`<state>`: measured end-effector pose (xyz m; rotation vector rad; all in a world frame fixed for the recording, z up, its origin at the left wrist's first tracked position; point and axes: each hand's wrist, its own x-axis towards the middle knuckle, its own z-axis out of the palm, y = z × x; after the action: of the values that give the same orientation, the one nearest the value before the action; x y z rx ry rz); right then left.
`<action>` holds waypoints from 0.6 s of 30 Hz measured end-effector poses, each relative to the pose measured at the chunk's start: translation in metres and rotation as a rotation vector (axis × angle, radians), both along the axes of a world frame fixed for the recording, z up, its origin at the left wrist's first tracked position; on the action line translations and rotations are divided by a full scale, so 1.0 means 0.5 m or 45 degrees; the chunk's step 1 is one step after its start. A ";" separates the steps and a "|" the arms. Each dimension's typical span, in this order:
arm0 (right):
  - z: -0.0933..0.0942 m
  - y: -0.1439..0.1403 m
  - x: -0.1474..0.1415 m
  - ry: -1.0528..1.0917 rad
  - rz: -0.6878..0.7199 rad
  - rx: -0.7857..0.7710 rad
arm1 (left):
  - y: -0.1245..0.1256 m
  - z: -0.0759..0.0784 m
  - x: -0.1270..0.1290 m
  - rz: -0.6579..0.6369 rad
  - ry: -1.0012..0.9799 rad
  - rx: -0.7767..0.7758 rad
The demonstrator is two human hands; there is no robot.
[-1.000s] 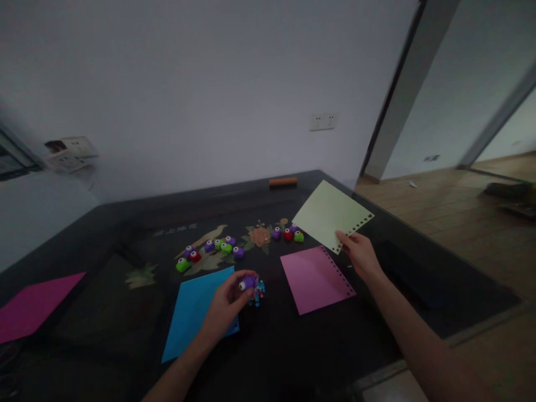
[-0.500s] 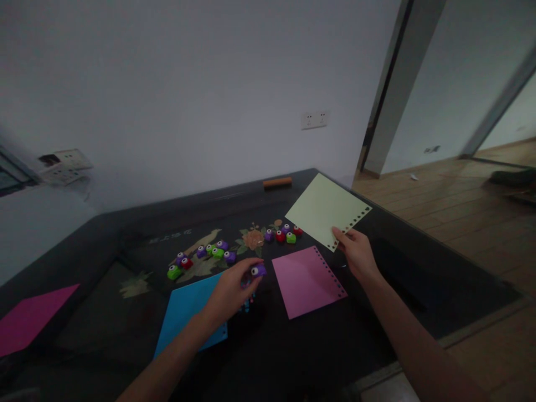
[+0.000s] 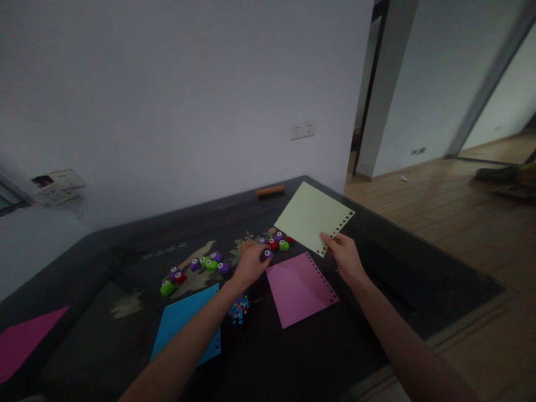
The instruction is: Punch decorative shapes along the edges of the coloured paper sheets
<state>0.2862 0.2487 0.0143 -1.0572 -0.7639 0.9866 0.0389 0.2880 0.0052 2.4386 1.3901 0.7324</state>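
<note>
1. Head view, left hand (image 3: 250, 263): I see it clenched on a purple punch (image 3: 267, 254), held low over the table (image 3: 377, 290), just beside the small punch cluster (image 3: 276, 243) and the pink sheet (image 3: 298, 287).
2. Right hand (image 3: 343, 257): pinching the green sheet (image 3: 312, 216) at its perforated corner, sheet lifted and tilted above the table, holes along its right edge.
3. Other items: blue sheet (image 3: 186, 321) near me, confetti pile (image 3: 238, 309) touching its right edge, longer punch row (image 3: 195, 267) to the left, magenta sheet (image 3: 25, 343) far left.
4. My read of the step: punch is being brought toward the green sheet.
5. Next move calls for sliding an unpunched edge into the punch slot, squarely, before pressing.
</note>
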 end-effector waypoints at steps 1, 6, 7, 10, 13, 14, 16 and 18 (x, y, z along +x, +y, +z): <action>0.002 -0.001 0.000 -0.005 -0.002 0.003 | 0.006 -0.005 0.011 -0.007 0.012 0.003; 0.008 -0.003 -0.001 0.026 0.003 -0.011 | 0.026 -0.024 0.066 -0.034 0.047 0.000; 0.009 -0.003 -0.001 0.031 0.008 -0.010 | 0.028 -0.026 0.075 -0.041 0.050 -0.006; 0.011 -0.005 -0.002 0.020 0.020 -0.002 | 0.035 -0.030 0.094 -0.054 0.052 -0.021; 0.012 -0.006 -0.004 0.000 0.021 -0.005 | 0.039 -0.031 0.103 -0.048 0.038 -0.028; 0.012 -0.006 -0.005 -0.004 0.020 -0.009 | 0.041 -0.032 0.104 -0.046 0.029 -0.032; 0.012 -0.006 -0.006 -0.002 0.021 -0.010 | 0.043 -0.033 0.106 -0.040 0.006 -0.040; 0.012 -0.006 -0.007 0.009 0.033 -0.009 | 0.045 -0.035 0.108 -0.033 -0.028 -0.051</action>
<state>0.2826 0.2455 0.0203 -1.0516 -0.7702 1.0151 0.0929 0.3105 -0.0121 2.4065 1.3495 0.7161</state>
